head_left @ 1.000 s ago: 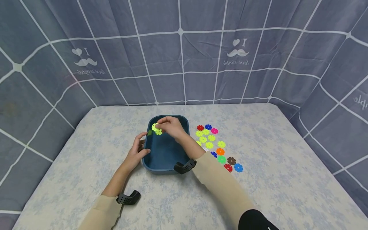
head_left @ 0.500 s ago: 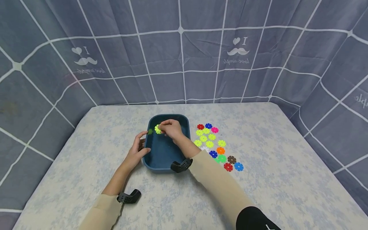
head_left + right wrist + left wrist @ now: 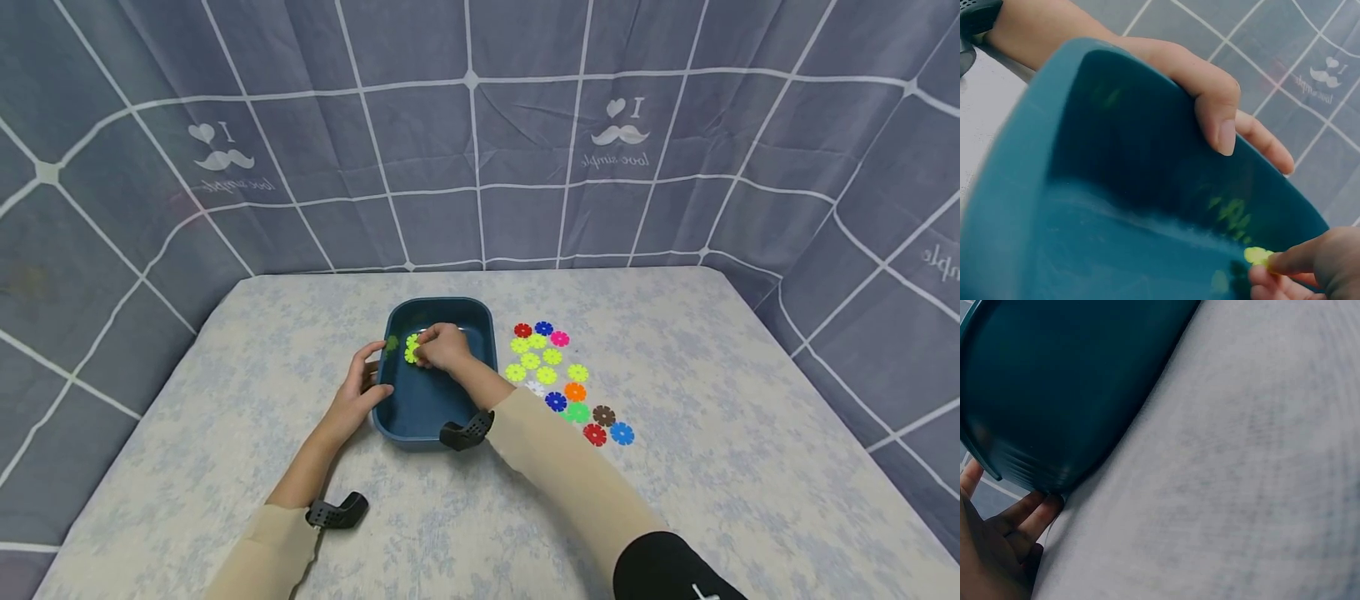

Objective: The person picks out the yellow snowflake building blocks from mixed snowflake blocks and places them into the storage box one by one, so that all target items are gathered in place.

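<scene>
A dark teal plastic bin (image 3: pixel 431 408) stands on the table. My left hand (image 3: pixel 357 393) grips its left wall, thumb over the rim and the other fingers outside, as the right wrist view also shows. Inside the bin, my right hand (image 3: pixel 444 347) pinches yellow-green notched plastic discs (image 3: pixel 412 343) between thumb and fingers. Two disc outlines show, but whether they are joined is hidden by the fingers. In the right wrist view the held disc (image 3: pixel 1256 255) is near the bin's inner wall, which carries its reflection. The left wrist view shows fingertips (image 3: pixel 1044 506) against the bin's outside.
Several more yellow-green discs (image 3: pixel 546 375) lie flat right of the bin. Around them are red (image 3: pixel 522 331), pink (image 3: pixel 559 338), orange (image 3: pixel 575 392), brown (image 3: pixel 603 417), green, white and blue discs (image 3: pixel 622 433). A grey-blue patterned curtain (image 3: pixel 525 167) hangs behind the table.
My right hand has moved slightly toward the near end of the bin with the yellow-green discs, and their angle has turned. The left hand keeps its grip on the bin.
</scene>
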The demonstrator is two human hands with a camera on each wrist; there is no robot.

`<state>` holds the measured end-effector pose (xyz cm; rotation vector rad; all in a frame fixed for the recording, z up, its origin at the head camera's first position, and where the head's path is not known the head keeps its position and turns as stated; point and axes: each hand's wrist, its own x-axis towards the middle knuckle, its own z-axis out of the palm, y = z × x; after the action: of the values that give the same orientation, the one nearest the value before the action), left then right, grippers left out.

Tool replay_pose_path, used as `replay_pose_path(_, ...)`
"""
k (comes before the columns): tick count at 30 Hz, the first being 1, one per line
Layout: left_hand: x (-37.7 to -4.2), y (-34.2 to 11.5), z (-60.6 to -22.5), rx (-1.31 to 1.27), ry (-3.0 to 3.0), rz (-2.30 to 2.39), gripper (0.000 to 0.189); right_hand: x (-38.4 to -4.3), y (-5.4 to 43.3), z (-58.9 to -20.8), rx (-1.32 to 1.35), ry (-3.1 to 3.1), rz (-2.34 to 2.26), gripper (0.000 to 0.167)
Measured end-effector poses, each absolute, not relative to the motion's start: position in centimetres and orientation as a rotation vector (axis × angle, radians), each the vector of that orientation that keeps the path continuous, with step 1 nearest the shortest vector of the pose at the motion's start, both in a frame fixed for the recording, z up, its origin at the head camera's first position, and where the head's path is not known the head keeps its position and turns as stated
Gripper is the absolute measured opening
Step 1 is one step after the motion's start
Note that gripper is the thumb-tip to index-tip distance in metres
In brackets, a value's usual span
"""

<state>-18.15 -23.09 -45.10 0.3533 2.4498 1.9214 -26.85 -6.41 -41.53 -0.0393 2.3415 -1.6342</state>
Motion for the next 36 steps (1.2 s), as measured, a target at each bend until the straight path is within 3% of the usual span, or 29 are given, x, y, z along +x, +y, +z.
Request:
replay_pose_path(16, -18.3, -22.87, -45.15, 0.338, 2.463, 1.915, 0.067, -27.76, -6.19, -42.01, 0.23, 2.238, -1.634, 0.008)
replay_pose_path(36, -18.14, -23.11, -45.07, 0.321, 2.469, 1.916, 0.068, -26.97, -6.35, -41.48, 0.184, 2.221, -1.653, 0.008)
